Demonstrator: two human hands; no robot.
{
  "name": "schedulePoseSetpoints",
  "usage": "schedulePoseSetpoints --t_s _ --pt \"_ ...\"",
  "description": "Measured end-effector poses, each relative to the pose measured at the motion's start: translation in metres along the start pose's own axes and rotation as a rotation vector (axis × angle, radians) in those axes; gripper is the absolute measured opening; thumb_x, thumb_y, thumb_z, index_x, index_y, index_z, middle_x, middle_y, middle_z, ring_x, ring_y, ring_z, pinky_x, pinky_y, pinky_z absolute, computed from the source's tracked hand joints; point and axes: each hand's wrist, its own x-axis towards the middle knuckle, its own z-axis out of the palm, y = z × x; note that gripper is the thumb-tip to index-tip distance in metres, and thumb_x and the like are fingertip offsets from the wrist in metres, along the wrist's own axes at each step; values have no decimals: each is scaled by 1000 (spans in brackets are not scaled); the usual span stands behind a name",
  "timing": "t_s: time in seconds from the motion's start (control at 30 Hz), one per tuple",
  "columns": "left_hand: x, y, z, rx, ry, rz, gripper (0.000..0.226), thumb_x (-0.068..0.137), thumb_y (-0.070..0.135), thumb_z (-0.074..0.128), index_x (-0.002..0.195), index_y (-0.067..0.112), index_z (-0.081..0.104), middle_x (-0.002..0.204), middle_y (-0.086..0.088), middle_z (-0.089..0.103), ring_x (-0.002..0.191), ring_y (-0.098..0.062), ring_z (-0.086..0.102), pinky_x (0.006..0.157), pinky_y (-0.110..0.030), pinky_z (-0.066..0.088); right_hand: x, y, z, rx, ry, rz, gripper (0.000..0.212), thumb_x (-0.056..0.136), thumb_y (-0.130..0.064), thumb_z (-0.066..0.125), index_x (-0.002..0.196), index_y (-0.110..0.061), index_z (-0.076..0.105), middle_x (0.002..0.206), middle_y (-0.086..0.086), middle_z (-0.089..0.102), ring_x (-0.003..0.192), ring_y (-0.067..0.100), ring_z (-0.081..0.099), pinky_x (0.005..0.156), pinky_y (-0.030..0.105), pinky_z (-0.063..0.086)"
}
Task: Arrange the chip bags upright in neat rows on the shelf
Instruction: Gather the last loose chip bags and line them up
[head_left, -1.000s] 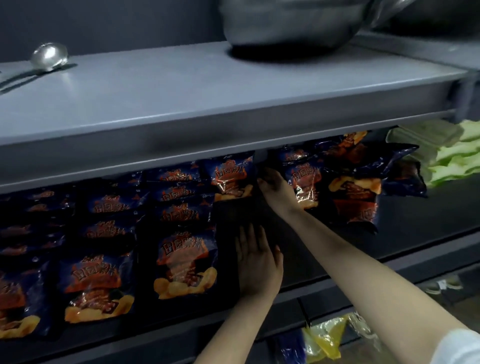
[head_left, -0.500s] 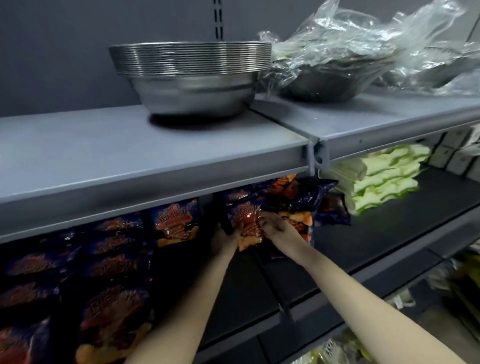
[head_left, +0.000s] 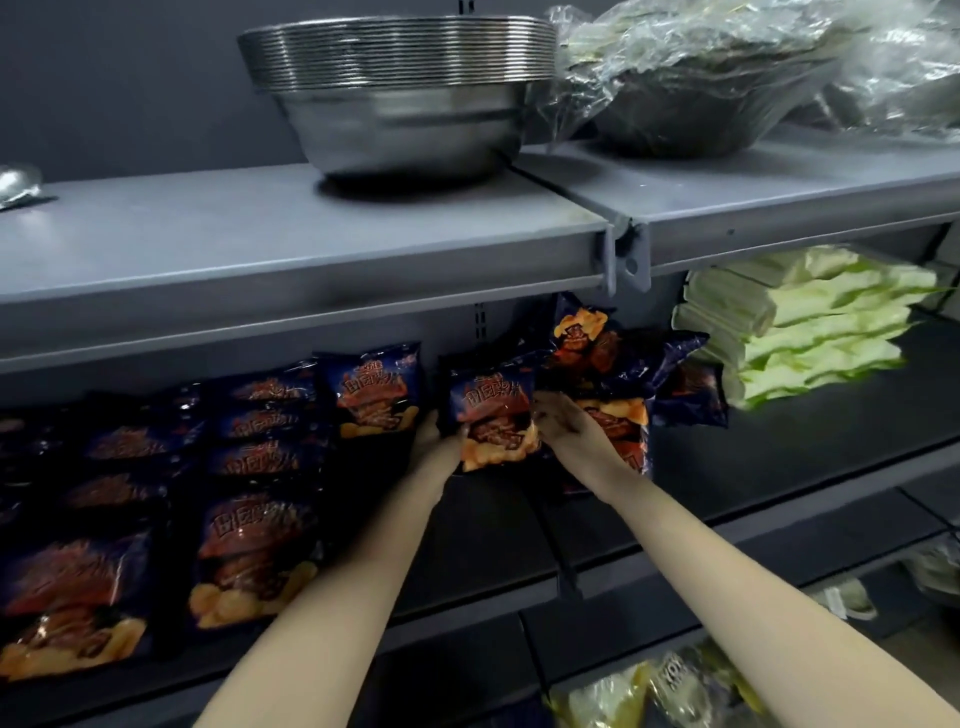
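Note:
A dark blue chip bag (head_left: 491, 415) with orange print stands upright at the back middle of the dark shelf (head_left: 498, 525), held from both sides. My left hand (head_left: 434, 434) grips its left edge and is partly hidden behind it. My right hand (head_left: 563, 423) presses its right edge. Behind my right hand lies a loose pile of the same bags (head_left: 618, 364), tilted and overlapping. To the left, rows of bags (head_left: 260, 441) stand one behind another, with another upright bag (head_left: 374, 392) at the back.
A grey upper shelf (head_left: 311, 244) overhangs the bags and carries a stack of steel bowls (head_left: 400, 98) and plastic-wrapped bowls (head_left: 691, 78). Folded green-white packs (head_left: 800, 322) are stacked at the right. Yellow packets (head_left: 665, 686) lie on the shelf below.
My left hand left the shelf floor and reached back to the bag. Both hands now hold one bag upright. The view has shifted up and to the right.

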Motion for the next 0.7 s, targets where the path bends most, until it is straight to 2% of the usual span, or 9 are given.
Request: schedulePoseSetpoints --t_s 0.1,0.23,0.33,0.43,0.53,0.6,0.7 --pt "-6 -1 -15 -13 44 6 46 93 11 53 136 17 42 132 -2 51 119 -24 49 91 -26 37 0 -5 11 3 12 -2 43 94 -25 51 136 -19 43 129 -1 56 120 15 51 91 22 37" --pt "-14 -5 -39 -35 97 26 45 95 11 48 138 23 39 131 -5 52 119 -25 50 93 -30 39 0 -8 35 -11 66 -33 64 90 -30 60 145 -19 30 141 0 45 130 17 42 101 26 35" --pt "-23 -13 -54 -8 144 7 46 95 12 47 139 25 37 133 -5 50 121 -26 48 100 -37 38 3 -11 53 22 -5 48 75 85 -27 67 147 -21 25 134 2 51 127 20 47 104 33 38" --pt "-30 -22 -67 20 193 -6 52 95 11 46 143 26 32 138 -7 47 125 -26 44 105 -42 36 5 -11 74 77 -97 99 74 84 -14 67 145 -24 26 120 0 60 116 22 56 101 41 44" --pt "-35 -28 -77 55 244 -2 54 95 7 42 145 23 27 140 -9 45 127 -26 43 105 -39 34 3 -15 90 95 -139 95 64 85 -8 65 139 -21 35 120 0 60 100 15 59 91 33 48" --pt "-39 -28 -80 84 263 20 54 95 5 39 145 20 26 138 -9 47 126 -26 44 103 -36 34 4 -16 100 70 -152 73 55 83 -13 67 132 -23 43 116 -2 62 104 16 60 94 37 48" --pt "-46 -24 -77 172 232 65 58 93 5 43 146 15 22 135 -6 46 127 -23 42 104 -32 32 8 -13 111 59 -100 92 54 81 -17 67 129 -28 45 119 -2 63 112 19 58 98 44 47"
